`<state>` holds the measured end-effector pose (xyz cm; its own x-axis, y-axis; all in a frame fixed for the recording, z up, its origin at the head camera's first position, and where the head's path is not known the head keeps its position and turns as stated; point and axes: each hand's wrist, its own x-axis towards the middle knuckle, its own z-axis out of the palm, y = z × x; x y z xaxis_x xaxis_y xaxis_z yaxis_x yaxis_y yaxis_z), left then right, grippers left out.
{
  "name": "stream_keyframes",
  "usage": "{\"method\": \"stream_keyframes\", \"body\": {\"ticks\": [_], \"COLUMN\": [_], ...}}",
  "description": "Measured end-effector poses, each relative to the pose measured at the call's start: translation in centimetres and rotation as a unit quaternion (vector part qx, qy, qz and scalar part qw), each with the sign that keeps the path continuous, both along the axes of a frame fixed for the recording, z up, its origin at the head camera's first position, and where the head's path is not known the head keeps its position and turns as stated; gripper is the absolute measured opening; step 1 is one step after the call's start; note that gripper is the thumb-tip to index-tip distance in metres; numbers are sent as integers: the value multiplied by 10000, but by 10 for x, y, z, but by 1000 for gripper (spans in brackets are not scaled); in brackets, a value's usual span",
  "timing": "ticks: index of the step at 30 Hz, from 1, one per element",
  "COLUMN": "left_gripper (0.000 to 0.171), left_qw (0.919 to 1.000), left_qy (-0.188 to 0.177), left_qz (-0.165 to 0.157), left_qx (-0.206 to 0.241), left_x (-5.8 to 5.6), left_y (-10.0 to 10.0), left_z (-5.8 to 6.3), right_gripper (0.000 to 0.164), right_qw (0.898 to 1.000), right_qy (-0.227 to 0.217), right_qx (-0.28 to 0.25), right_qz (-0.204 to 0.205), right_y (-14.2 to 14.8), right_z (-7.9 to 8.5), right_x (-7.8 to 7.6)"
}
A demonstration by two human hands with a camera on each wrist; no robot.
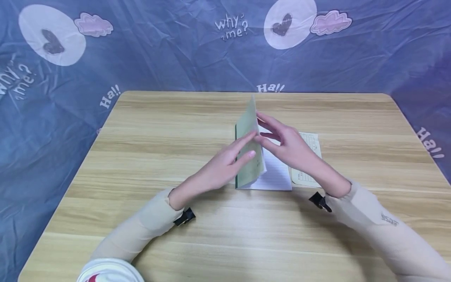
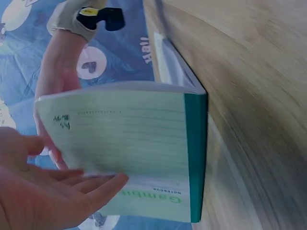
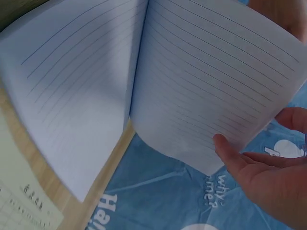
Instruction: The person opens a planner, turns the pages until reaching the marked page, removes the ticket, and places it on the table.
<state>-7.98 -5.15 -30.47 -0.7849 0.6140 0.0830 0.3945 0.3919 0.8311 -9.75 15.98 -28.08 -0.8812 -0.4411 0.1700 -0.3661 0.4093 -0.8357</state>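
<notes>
A pale green notebook with a dark green spine stands part open on the table, its front cover and some leaves raised. Lined pages show inside it. Against the outside of the raised cover lies my left hand, its fingers fairly straight and its thumb apart. From the inner side, my right hand pinches the free edge of the raised part, fingers on the lined page and thumb at the edge. The thumb's pad is hidden.
A printed paper sheet lies just right of the notebook on the wooden table. At the bottom left is a white round object, cut off by the frame. A blue patterned cloth hangs behind.
</notes>
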Motion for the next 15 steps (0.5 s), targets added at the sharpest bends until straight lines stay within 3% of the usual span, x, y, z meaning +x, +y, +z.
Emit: {"method": "stream_keyframes", "body": {"ticks": [5, 10, 15], "left_gripper": [59, 58, 55], "left_qw": [9926, 9694, 9507], "left_qy": [303, 513, 833], "left_qz": [-516, -777, -938], "left_qx": [-1061, -2273, -2838], "left_x": [2, 6, 8], "left_y": [-3, -10, -17], "left_z": [-7, -16, -24], "right_gripper": [59, 59, 58], "right_qw": [9990, 9938, 9880], "right_qy": [231, 665, 893], "right_qx": [260, 660, 1003], "right_qz": [-278, -599, -767], "right_y": [13, 27, 40], "right_z": [-2, -10, -21], "right_x": [4, 8, 12]}}
